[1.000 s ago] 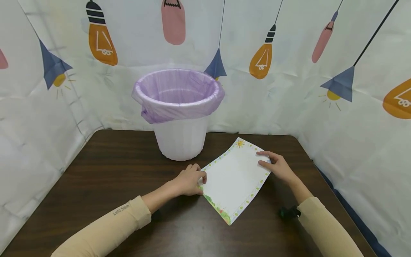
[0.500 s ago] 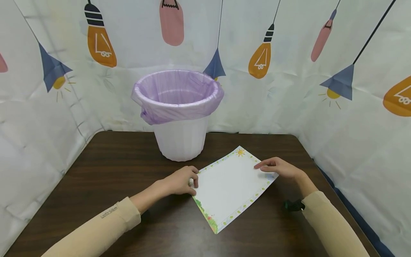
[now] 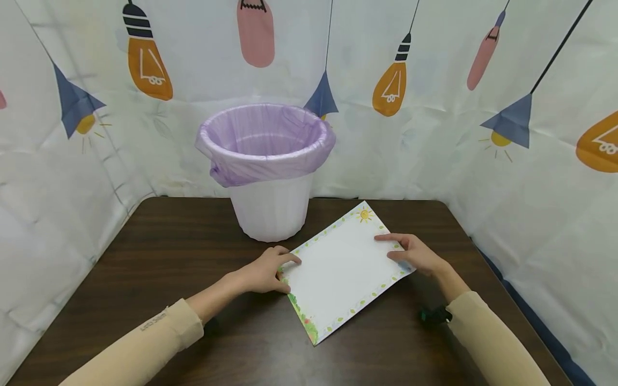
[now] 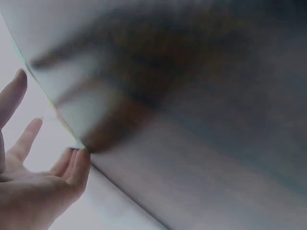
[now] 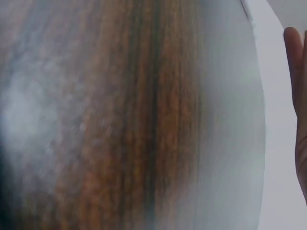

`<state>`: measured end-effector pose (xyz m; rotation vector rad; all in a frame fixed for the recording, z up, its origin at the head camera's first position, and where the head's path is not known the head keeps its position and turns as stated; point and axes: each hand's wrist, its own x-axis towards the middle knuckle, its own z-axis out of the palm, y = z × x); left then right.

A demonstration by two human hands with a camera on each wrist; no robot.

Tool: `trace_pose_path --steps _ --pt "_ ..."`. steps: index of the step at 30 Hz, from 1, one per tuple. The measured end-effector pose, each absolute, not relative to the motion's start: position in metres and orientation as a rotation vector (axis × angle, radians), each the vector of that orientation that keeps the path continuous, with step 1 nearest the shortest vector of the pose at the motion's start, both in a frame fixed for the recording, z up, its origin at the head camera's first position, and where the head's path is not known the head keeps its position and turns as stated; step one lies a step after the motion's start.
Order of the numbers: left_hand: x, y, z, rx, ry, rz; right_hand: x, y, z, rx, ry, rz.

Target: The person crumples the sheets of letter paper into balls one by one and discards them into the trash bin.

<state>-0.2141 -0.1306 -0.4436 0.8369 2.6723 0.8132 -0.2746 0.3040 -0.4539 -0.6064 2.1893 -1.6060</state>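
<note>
A white sheet of paper (image 3: 343, 262) with a printed border of leaves, grass and a sun lies slanted over the dark table, its lower right edge slightly raised. My left hand (image 3: 263, 271) grips the sheet's left edge, with one finger over the top and the thumb at the rim. The left wrist view shows the fingertips (image 4: 81, 165) at the paper's edge. On the sheet's right side, my right hand (image 3: 417, 254) touches the top surface with extended fingers. Its underside contact is hidden. The right wrist view catches only part of that hand (image 5: 298, 91) beside the paper.
Behind the sheet stands a white bin (image 3: 270, 206) lined with a purple bag (image 3: 265, 169) folded over its rim. A brown wooden table (image 3: 169, 257) carries everything. White cloth (image 3: 434, 150) printed with lamps and bulbs hangs around the back and sides.
The sheet has shifted left and turned a little, its sun corner dipping and then rising. My left hand has moved left with it, while my right hand has changed its place along the right edge.
</note>
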Motion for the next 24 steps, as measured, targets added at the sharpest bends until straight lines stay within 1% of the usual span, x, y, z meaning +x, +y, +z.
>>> trace_pose_path --steps 3,6,10,14,19,24 --pt "-0.213 -0.133 -0.443 0.779 2.680 0.940 -0.273 0.306 -0.452 -0.587 2.203 -1.675" --pt "-0.211 -0.135 -0.442 0.667 2.657 1.127 -0.271 0.309 -0.451 -0.561 2.170 -1.744" --pt "-0.206 -0.135 -0.440 0.475 2.496 1.417 -0.268 0.312 -0.451 -0.550 2.099 -1.819" --pt "-0.196 -0.134 -0.437 0.357 2.369 1.596 -0.265 0.310 -0.452 -0.593 2.031 -1.865" --pt "-0.186 -0.132 -0.436 0.269 2.401 1.714 -0.260 0.303 -0.449 -0.680 1.968 -1.904" --pt "-0.183 -0.130 -0.434 0.323 2.530 1.732 -0.252 0.289 -0.442 -0.766 2.015 -1.924"
